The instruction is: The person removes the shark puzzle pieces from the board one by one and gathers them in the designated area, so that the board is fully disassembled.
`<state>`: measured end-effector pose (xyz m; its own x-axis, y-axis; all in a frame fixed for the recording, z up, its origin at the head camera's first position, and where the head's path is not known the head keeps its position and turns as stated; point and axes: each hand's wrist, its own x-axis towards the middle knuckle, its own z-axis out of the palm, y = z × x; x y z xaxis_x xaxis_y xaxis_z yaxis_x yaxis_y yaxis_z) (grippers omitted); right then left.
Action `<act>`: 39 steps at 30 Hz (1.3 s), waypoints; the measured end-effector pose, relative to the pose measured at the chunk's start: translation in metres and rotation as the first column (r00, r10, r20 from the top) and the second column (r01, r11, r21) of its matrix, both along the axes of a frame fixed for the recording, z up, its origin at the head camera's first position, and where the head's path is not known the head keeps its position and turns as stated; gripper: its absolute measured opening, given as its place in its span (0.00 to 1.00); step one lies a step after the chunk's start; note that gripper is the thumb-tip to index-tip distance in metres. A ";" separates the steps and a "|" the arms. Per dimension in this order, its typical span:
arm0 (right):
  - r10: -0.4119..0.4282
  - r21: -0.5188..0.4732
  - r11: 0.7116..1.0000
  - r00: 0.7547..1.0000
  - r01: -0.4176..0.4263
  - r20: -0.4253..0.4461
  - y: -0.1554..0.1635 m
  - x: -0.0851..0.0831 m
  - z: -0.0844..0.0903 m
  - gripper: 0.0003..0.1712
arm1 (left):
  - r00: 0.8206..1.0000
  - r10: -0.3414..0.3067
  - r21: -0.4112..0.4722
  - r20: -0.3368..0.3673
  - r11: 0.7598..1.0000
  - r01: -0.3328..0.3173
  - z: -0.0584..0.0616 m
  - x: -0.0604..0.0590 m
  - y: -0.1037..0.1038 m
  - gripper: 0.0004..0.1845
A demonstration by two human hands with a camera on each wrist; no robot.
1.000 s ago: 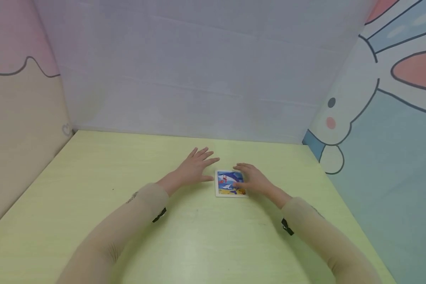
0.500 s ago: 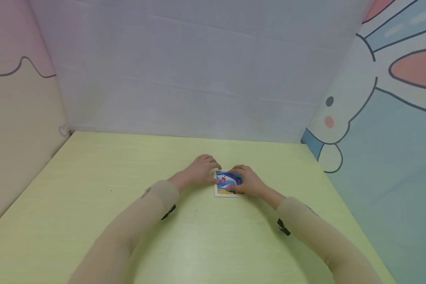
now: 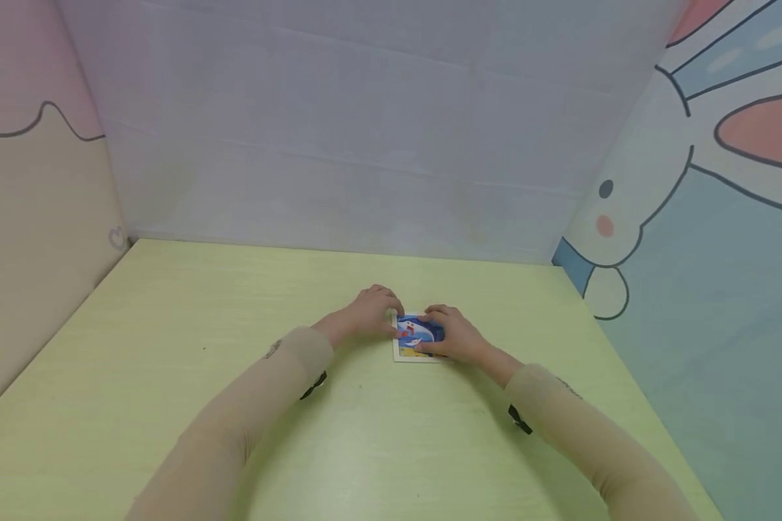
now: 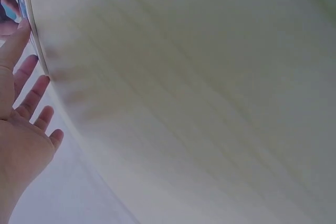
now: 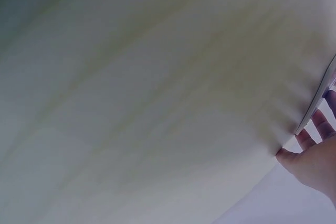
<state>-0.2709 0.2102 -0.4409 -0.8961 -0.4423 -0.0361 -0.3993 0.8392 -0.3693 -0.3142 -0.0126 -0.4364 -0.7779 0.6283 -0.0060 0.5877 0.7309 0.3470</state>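
A small square picture board (image 3: 407, 349) lies on the table, white-bordered, with a whale or dolphin printed on blue. At its left edge is my left hand (image 3: 368, 311), thumb and forefinger touching the border. My right hand (image 3: 459, 337) reaches over the right side, thumb and fingertips on the picture, hiding that side. The left wrist view has the left hand (image 4: 21, 140) with loosely spread fingertips along the board's edge (image 4: 30, 19). In the right wrist view, fingers of the right hand (image 5: 317, 163) meet the board's slim side (image 5: 316, 99) and the little finger touches the tabletop.
The pale yellow table (image 3: 365, 449) extends around the board. A plain light wall (image 3: 339, 130) stands behind it. On the right is a wall with a cartoon rabbit (image 3: 632, 202), on the left a cream and pink wall (image 3: 39, 217).
My left hand has moved right to the board's left edge, its spread fingers bending. The right hand has shifted slightly left over the picture. The board has stayed put.
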 end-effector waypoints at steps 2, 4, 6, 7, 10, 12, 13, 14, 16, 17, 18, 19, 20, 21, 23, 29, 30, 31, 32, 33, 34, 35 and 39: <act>-0.004 0.009 1.000 1.000 0.004 0.006 0.000 0.000 0.001 0.39 | 1.000 0.007 0.001 0.008 1.000 -0.007 0.001 0.000 0.001 0.22; -0.004 0.014 1.000 1.000 0.004 0.007 0.001 0.000 0.001 0.40 | 0.999 0.021 0.011 0.028 1.000 -0.021 0.002 -0.001 0.002 0.22; -0.008 0.020 1.000 1.000 0.007 0.010 0.001 -0.001 0.001 0.40 | 0.997 0.038 0.028 0.062 0.999 -0.040 0.002 -0.001 0.003 0.23; -0.009 0.023 1.000 1.000 0.008 0.012 0.001 -0.001 0.001 0.40 | 0.996 0.046 0.036 0.079 0.998 -0.049 0.002 -0.002 0.003 0.23; -0.012 0.021 1.000 1.000 0.012 0.021 0.000 -0.001 0.002 0.40 | 0.989 0.071 0.058 0.129 0.995 -0.079 0.002 -0.003 0.004 0.22; -0.015 0.018 1.000 0.999 0.015 0.029 -0.001 -0.001 0.002 0.40 | 0.985 0.081 0.060 0.155 0.994 -0.091 0.002 -0.003 0.004 0.22; -0.015 0.018 1.000 0.999 0.014 0.031 -0.002 -0.001 0.003 0.40 | 0.982 0.085 0.062 0.167 0.993 -0.097 0.002 -0.004 0.004 0.22; -0.015 0.018 1.000 0.999 0.014 0.033 -0.003 -0.001 0.003 0.40 | 0.980 0.092 0.061 0.179 0.993 -0.104 0.002 -0.004 0.003 0.22; -0.017 0.020 1.000 0.999 0.016 0.036 -0.004 0.000 0.003 0.40 | 0.975 0.098 0.061 0.198 0.992 -0.112 0.003 -0.004 0.003 0.22; -0.018 0.024 1.000 0.999 0.017 0.037 -0.004 -0.001 0.003 0.40 | 0.973 0.101 0.062 0.207 0.991 -0.116 0.003 -0.004 0.002 0.22; -0.019 0.026 0.999 0.999 0.018 0.038 -0.005 -0.001 0.004 0.40 | 0.972 0.103 0.062 0.211 0.991 -0.118 0.004 -0.004 0.002 0.21; -0.021 0.030 0.999 0.999 0.019 0.038 -0.005 -0.001 0.004 0.40 | 0.970 0.105 0.064 0.217 0.991 -0.122 0.004 -0.004 0.002 0.21; -0.022 0.033 0.999 0.999 0.021 0.038 -0.005 -0.001 0.004 0.40 | 0.970 0.106 0.064 0.220 0.990 -0.123 0.005 -0.004 0.001 0.20; -0.023 0.033 0.999 0.999 0.022 0.038 -0.006 -0.001 0.004 0.40 | 0.969 0.105 0.064 0.222 0.990 -0.122 0.005 -0.003 0.001 0.20; -0.024 0.035 0.999 0.999 0.023 0.037 -0.006 0.000 0.005 0.40 | 0.968 0.104 0.061 0.226 0.991 -0.121 0.006 -0.003 0.001 0.20; -0.018 0.034 0.999 0.999 0.017 0.039 -0.006 0.002 0.005 0.40 | 0.966 0.079 0.065 0.244 0.993 -0.098 0.004 -0.001 0.002 0.14; -0.019 0.036 0.999 0.999 0.017 0.039 -0.007 0.002 0.005 0.40 | 0.968 0.070 0.063 0.242 0.994 -0.088 0.003 -0.001 0.003 0.12; -0.018 0.034 0.999 0.999 0.017 0.039 -0.007 0.003 0.005 0.40 | 0.968 0.071 0.063 0.240 0.994 -0.088 0.004 0.000 0.003 0.11; -0.017 0.033 0.999 0.999 0.015 0.038 -0.007 0.003 0.005 0.40 | 0.968 0.077 0.062 0.237 0.994 -0.094 0.005 0.001 0.003 0.11; -0.015 0.032 0.999 0.999 0.014 0.037 -0.008 0.003 0.005 0.40 | 0.970 0.087 0.056 0.226 0.993 -0.102 0.005 0.001 0.002 0.11; -0.015 0.033 0.999 0.999 0.014 0.036 -0.008 0.003 0.005 0.40 | 0.970 0.102 0.053 0.220 0.992 -0.116 0.007 0.002 0.001 0.11; -0.014 0.034 0.999 0.999 0.013 0.035 -0.008 0.003 0.005 0.40 | 0.971 0.120 0.045 0.208 0.990 -0.132 0.007 0.002 -0.001 0.12; -0.017 0.039 0.999 0.999 0.015 0.040 -0.009 0.002 0.005 0.40 | 0.974 0.153 0.029 0.165 0.987 -0.159 0.010 0.001 -0.007 0.16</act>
<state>-0.2691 0.2015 -0.4356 -0.9006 -0.4256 -0.0887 -0.3713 0.8591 -0.3522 -0.3131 -0.0192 -0.4264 -0.8573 0.5016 -0.1157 0.4012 0.7920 0.4601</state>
